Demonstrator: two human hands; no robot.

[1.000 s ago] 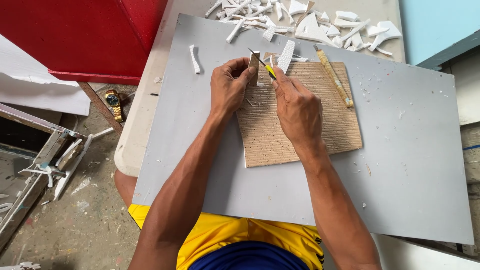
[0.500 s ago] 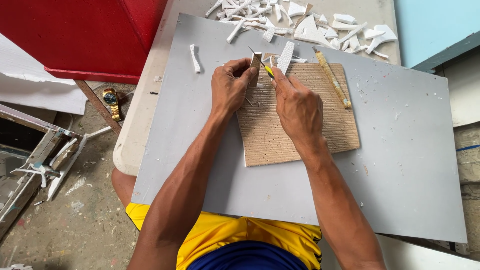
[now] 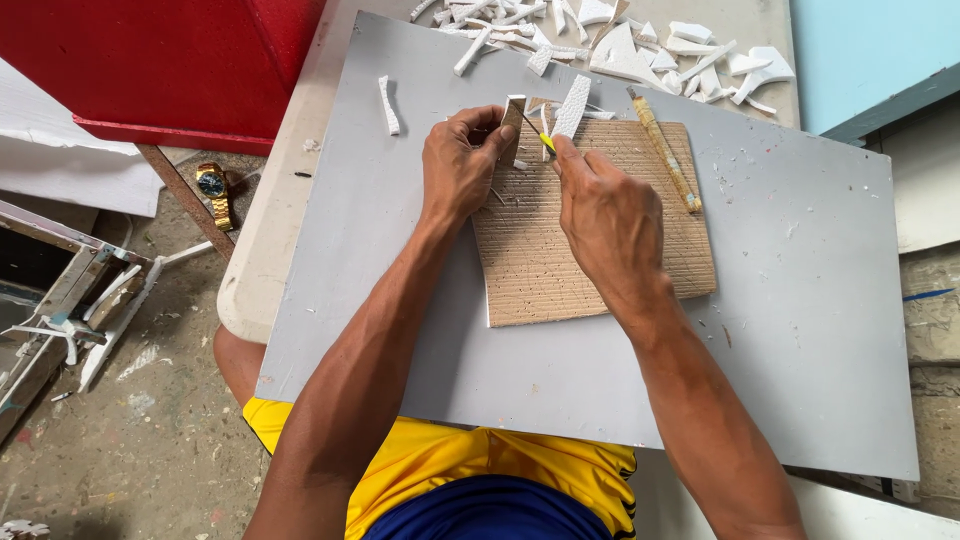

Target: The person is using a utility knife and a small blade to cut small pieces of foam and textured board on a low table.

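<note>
A: Anything different from a second ago?

B: Barely. The left hand (image 3: 462, 165) still pinches the small upright foam piece (image 3: 513, 128) by its fingertips, standing it on the far edge of the cardboard mat (image 3: 590, 250). The right hand (image 3: 605, 215) stays closed around the yellow-handled knife (image 3: 540, 138), blade tip at the piece, just between the two hands.

A: So no new cut-off?

B: None that I can see; the hands have only shifted a little. I'd judge the trimming is mid-stroke.

A: And around them?

B: White foam scraps (image 3: 620, 45) lie beyond the hands, a wooden-handled tool (image 3: 665, 150) to the right of the right hand, all on the grey surface (image 3: 800, 300).
</note>
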